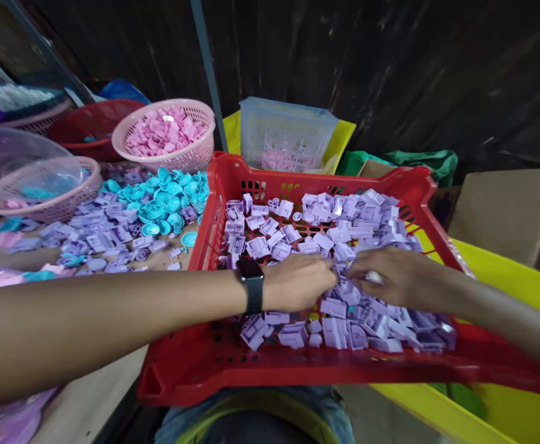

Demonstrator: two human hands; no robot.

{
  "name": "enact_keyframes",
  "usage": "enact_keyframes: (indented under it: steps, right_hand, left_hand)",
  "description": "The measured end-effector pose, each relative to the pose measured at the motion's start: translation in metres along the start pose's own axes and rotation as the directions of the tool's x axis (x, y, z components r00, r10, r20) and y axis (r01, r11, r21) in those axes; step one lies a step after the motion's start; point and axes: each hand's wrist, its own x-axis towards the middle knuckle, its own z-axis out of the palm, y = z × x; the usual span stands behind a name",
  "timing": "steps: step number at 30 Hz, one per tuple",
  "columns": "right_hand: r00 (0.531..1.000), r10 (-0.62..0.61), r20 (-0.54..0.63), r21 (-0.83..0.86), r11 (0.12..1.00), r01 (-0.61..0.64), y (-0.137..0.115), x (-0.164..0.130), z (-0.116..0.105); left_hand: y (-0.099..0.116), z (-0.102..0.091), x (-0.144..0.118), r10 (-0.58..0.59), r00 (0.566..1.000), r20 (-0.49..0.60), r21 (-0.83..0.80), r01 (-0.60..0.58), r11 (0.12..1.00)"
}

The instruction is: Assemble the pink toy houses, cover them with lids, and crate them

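Observation:
A red perforated crate (pixel 214 203) rests in front of me, holding several small lilac plastic parts (pixel 344 228). My left hand (pixel 297 282), with a black watch on the wrist, reaches in from the left, fingers pinched together among the parts. My right hand (pixel 392 275) comes in from the right and meets it at the crate's middle, fingers curled onto the lilac parts. The two sets of fingertips nearly touch. Which piece each hand holds is hidden.
On the table to the left lie loose lilac pieces (pixel 103 231) and a turquoise pile (pixel 168 197). Behind stand a pink basket of pink parts (pixel 165 132), a red basket (pixel 89 123), another pink basket (pixel 38 185), a clear bin (pixel 283 132). A yellow tub (pixel 505 277) sits at right.

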Motion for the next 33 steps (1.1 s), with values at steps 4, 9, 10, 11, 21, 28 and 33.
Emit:
enact_keyframes:
  steps: [4, 9, 10, 11, 21, 28, 33]
  right_hand:
    - [0.974, 0.219, 0.064, -0.202, 0.958, -0.202, -0.004, 0.021, -0.003]
    - [0.963, 0.266, 0.035, -0.205, 0.945, -0.254, -0.009, 0.029, -0.001]
    - [0.974, 0.223, 0.024, -0.184, 0.959, -0.215, -0.007, 0.03, 0.001]
    - [0.983, 0.182, 0.008, -0.172, 0.969, -0.178, -0.006, 0.031, 0.002]
    - [0.985, 0.169, 0.042, -0.124, 0.979, -0.163, 0.008, 0.035, 0.007]
    - [0.991, 0.124, -0.045, -0.058, 0.99, -0.127, 0.002, 0.033, 0.011]
    - [0.986, 0.165, -0.032, -0.08, 0.983, -0.167, 0.0, 0.033, 0.015]
  left_hand:
    - [-0.01, 0.007, 0.025, -0.131, 0.99, -0.056, 0.03, 0.133, 0.991]
    - [-0.015, 0.009, 0.038, -0.204, 0.976, -0.078, 0.038, 0.207, 0.978]
    - [-0.016, 0.009, 0.04, -0.206, 0.976, -0.071, 0.031, 0.209, 0.977]
    - [-0.018, 0.008, 0.042, -0.205, 0.977, -0.06, 0.022, 0.207, 0.978]
    - [-0.029, -0.003, 0.054, -0.138, 0.986, 0.095, -0.133, 0.15, 0.98]
    - [-0.024, 0.007, 0.055, -0.229, 0.97, 0.084, -0.191, 0.241, 0.951]
    - [-0.019, 0.011, 0.057, -0.269, 0.962, 0.051, -0.218, 0.274, 0.937]
